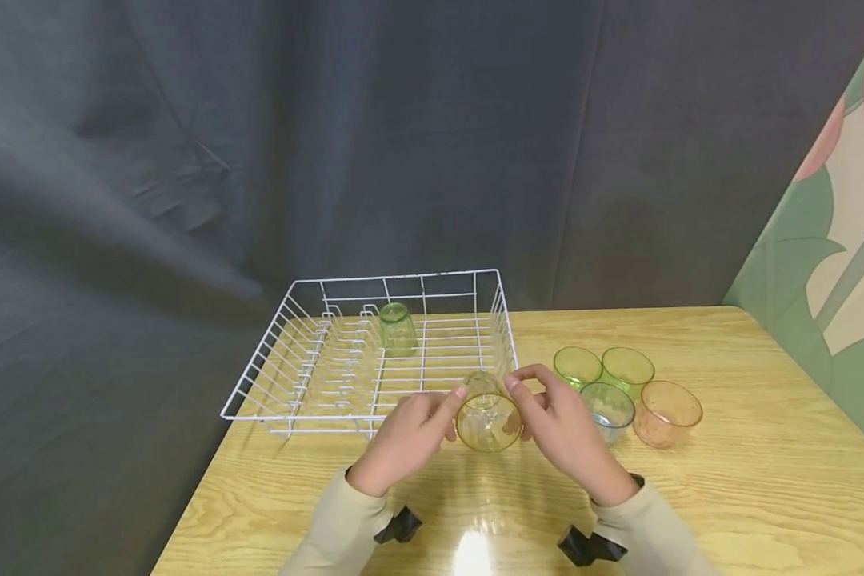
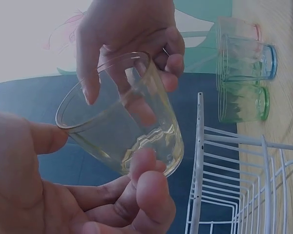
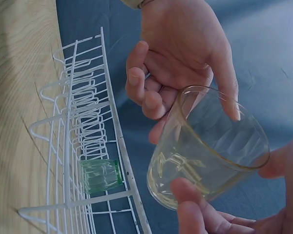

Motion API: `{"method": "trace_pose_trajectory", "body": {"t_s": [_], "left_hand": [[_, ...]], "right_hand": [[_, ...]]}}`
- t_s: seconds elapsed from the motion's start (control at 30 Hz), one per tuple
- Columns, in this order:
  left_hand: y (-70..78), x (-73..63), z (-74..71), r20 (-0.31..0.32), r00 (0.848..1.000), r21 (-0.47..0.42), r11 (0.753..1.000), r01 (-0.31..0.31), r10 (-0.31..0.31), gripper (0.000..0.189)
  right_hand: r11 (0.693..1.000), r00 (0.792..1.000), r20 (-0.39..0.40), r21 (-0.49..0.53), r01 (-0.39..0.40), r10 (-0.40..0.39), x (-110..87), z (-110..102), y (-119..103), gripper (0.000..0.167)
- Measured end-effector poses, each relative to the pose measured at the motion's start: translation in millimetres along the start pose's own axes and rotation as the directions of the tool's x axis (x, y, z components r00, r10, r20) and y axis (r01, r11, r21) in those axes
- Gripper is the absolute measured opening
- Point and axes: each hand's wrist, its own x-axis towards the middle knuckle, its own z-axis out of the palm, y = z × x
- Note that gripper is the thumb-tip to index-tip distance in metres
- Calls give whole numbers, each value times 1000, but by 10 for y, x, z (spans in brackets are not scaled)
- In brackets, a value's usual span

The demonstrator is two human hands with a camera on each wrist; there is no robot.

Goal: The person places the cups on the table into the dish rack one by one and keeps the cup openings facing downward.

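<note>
Above the wooden worktop (image 1: 778, 464), I see the left hand (image 1: 412, 432) and right hand (image 1: 567, 428), both half-curled, gripping a tilted yellow glass (image 1: 488, 432).

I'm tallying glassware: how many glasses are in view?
6: a yellow glass in the left hand and right hand, a green glass upside down in the rack, and two green glasses, a blue glass and an orange glass on the table.
</note>
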Motion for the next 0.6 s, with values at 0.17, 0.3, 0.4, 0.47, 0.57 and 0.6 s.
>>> {"method": "trace_pose_trajectory", "body": {"t_s": [0.17, 0.3, 0.4, 0.47, 0.57, 0.6], "left_hand": [[11, 4, -6, 10, 1000, -37, 999, -20, 20, 60], [13, 5, -3, 6, 1000, -54, 998, -16, 16, 62], [14, 12, -4, -9, 1000, -63, 998, -11, 10, 64], [10, 17, -2, -20, 1000, -71, 997, -6, 4, 66], [-4, 27, 4, -22, 1000, -93, 996, -5, 3, 65], [-7, 30, 6, -22, 1000, -99, 995, -5, 3, 65]], "right_hand": [[1000, 1000, 11, 1, -1, 1, 11, 2, 14, 40], [1000, 1000, 21, -4, -7, 7, 11, 4, 16, 40], [1000, 999, 31, -2, -7, 7, 6, 4, 11, 41], [1000, 999, 40, -1, 0, 0, 1, 4, 7, 43], [1000, 999, 46, -9, 14, -14, -12, 9, 8, 44], [1000, 999, 45, -13, 21, -20, -16, 10, 4, 44]]}}
